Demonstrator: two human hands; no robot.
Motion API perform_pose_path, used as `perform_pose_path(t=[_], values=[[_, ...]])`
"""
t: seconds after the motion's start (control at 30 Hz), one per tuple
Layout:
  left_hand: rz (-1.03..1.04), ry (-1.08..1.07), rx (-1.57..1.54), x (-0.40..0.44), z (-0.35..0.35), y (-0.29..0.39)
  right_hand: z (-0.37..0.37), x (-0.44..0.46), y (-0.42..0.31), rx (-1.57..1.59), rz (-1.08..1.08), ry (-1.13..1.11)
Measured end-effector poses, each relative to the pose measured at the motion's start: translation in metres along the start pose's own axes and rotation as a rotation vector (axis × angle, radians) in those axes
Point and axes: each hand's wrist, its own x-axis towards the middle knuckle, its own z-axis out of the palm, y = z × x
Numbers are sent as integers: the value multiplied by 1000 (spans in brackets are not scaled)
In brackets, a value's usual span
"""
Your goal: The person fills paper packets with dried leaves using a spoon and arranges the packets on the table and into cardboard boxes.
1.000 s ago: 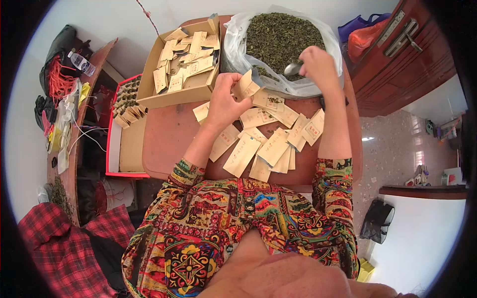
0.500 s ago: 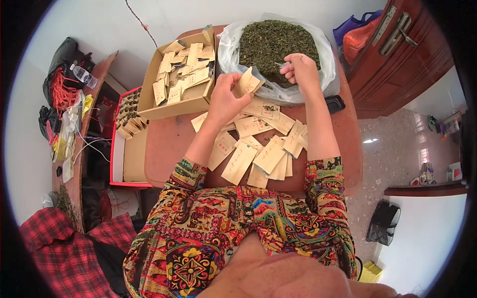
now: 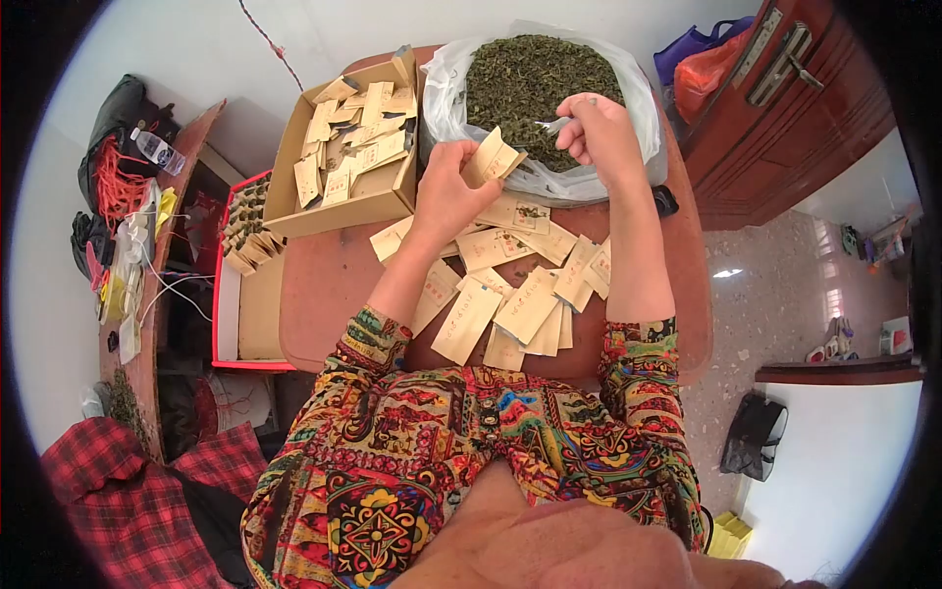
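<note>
Between the thumb and fingers of my left hand [image 3: 449, 191] is a small brown paper packet [image 3: 493, 159], held up above the table. My right hand [image 3: 601, 135] grips a metal spoon [image 3: 556, 125] over the near part of a clear plastic bag [image 3: 446, 98] full of dried green leaves [image 3: 535, 79]. The spoon's bowl points left, toward the packet, without touching it. Loose paper packets [image 3: 467, 322] overlap on the table below my hands, some with leaf bits on them.
A cardboard box [image 3: 343, 214] holding several packets stands left of the bag on the brown table [image 3: 324, 294]. Beside the table is a red-edged box [image 3: 257, 314] with more packets. A dark phone-like object [image 3: 666, 201] lies by my right forearm. A wooden door [image 3: 775, 118] is at right.
My right hand has come back toward me and left from over the leaves, with the spoon now turned toward the packet. My left hand still holds the packet in nearly the same place.
</note>
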Motion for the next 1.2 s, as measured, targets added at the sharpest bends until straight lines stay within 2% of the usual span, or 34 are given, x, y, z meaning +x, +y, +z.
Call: perform_pose_path(t=[0.07, 0.3, 0.43, 0.53, 0.67, 0.77, 0.8, 0.83, 0.87, 1.0, 1.1, 1.2], values=[[4, 9, -28, 0, 2, -3, 11, -6, -5, -142, -64, 25], [-16, 12, -62, -3, 7, -6, 41, -28, -8, -676, -509, -95], [-15, 21, -119, -5, 8, -12, 37, -35, -20, -636, -562, -60], [-21, 30, -163, -7, 8, -15, 25, -35, -32, -448, -416, 0], [16, 25, -106, -9, 7, -21, 11, -16, -16, -349, -375, 182], [-4, 15, -109, -11, 7, -27, 5, 12, 20, -454, -374, 189], [-1, 21, -112, -10, 6, -28, 10, 12, 22, -465, -311, 196], [4, 28, -116, -10, 5, -28, 13, 19, 33, -512, -374, 191], [5, 32, -118, -9, 3, -28, 16, 23, 44, -529, -350, 161], [-17, 30, -151, -9, 0, -21, 22, 17, 35, -457, -269, 29], [5, 22, -150, -6, 4, -22, 16, 17, 35, -505, -264, 63], [4, 25, -176, -7, 4, -22, 6, 21, 36, -702, -356, 222]])
